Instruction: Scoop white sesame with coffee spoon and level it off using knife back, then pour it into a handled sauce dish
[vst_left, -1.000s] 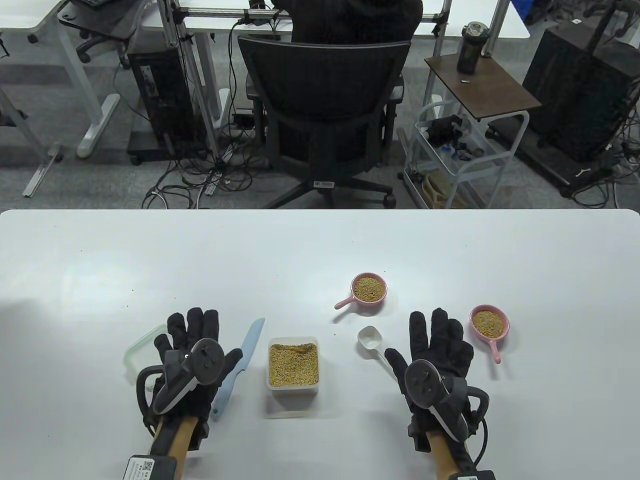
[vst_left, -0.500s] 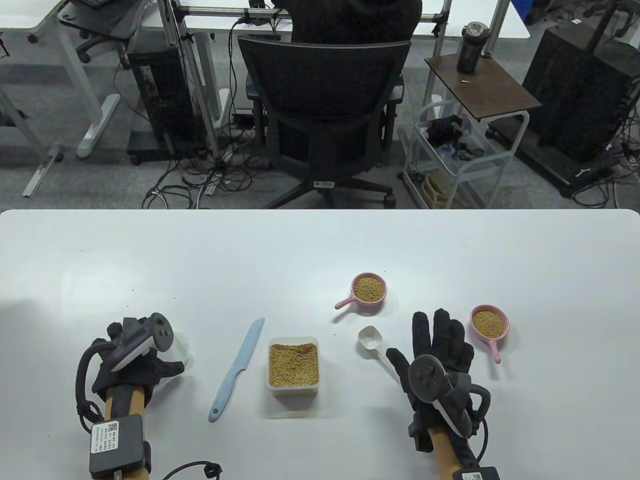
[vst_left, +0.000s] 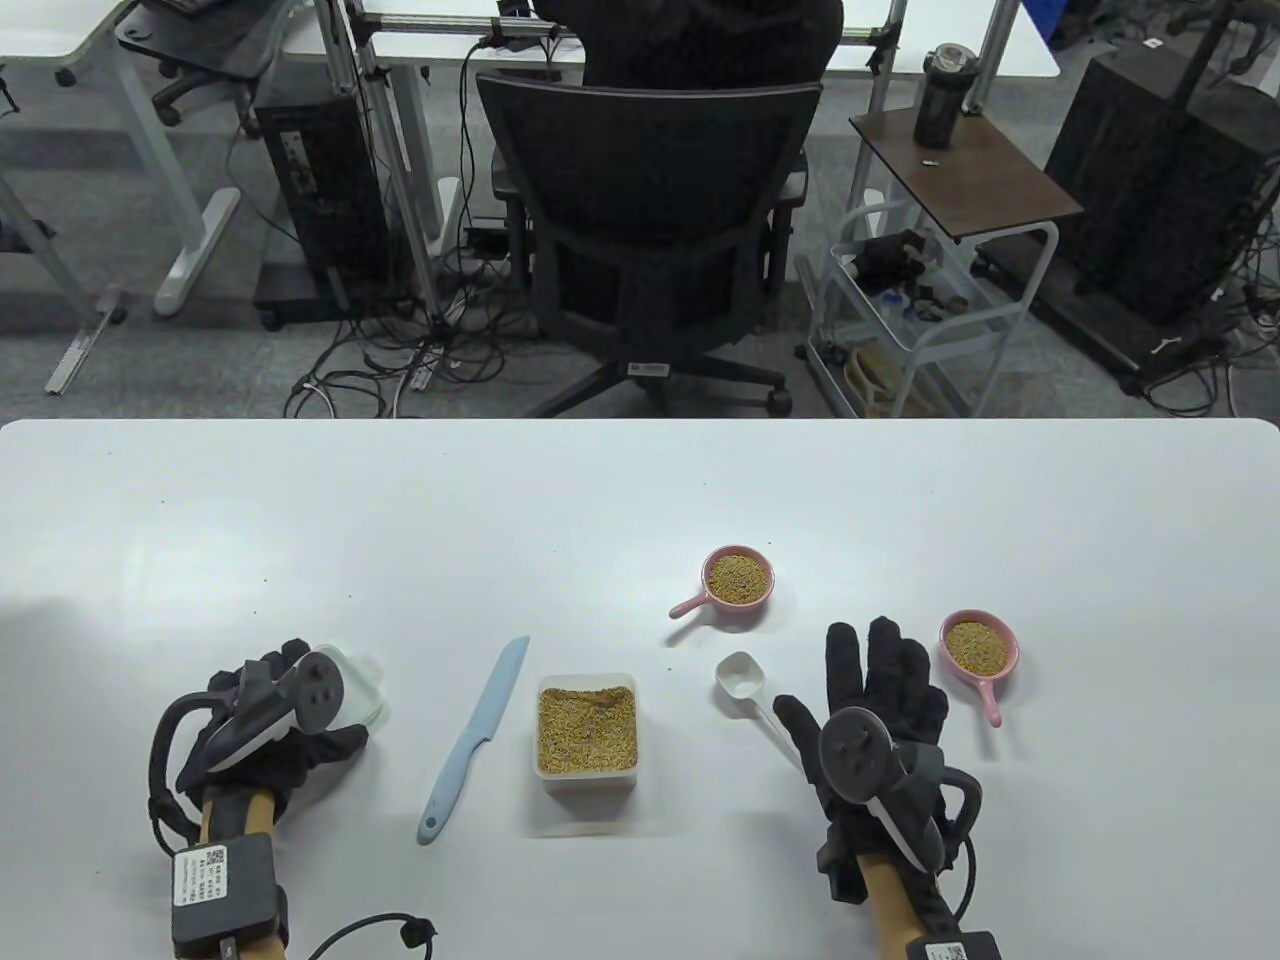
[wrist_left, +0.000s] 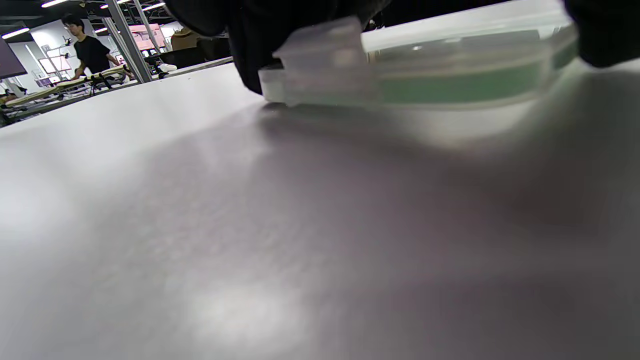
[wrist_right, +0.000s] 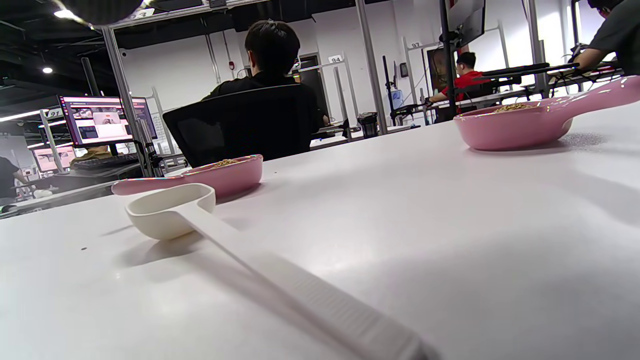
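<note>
A clear tub of sesame (vst_left: 587, 728) stands open at the table's front centre. Left of it lies a pale blue knife (vst_left: 475, 740). A white coffee spoon (vst_left: 742, 680) lies empty to the tub's right, and it shows close up in the right wrist view (wrist_right: 170, 210). Two pink handled sauce dishes (vst_left: 738, 577) (vst_left: 978, 648) both hold sesame. My left hand (vst_left: 318, 700) grips the tub's clear green-sealed lid (vst_left: 362, 688) (wrist_left: 425, 75) at the front left, low over the table. My right hand (vst_left: 850, 680) lies flat with straight fingers, its thumb beside the spoon's handle.
The white table (vst_left: 640, 500) runs back to its far edge. Behind it stands a black office chair (vst_left: 650, 220) with a seated person. A small cart (vst_left: 930, 300) stands to the right of the chair.
My left hand has left the knife's side, moved left to the lid and taken hold of it. The right hand has stayed flat in place.
</note>
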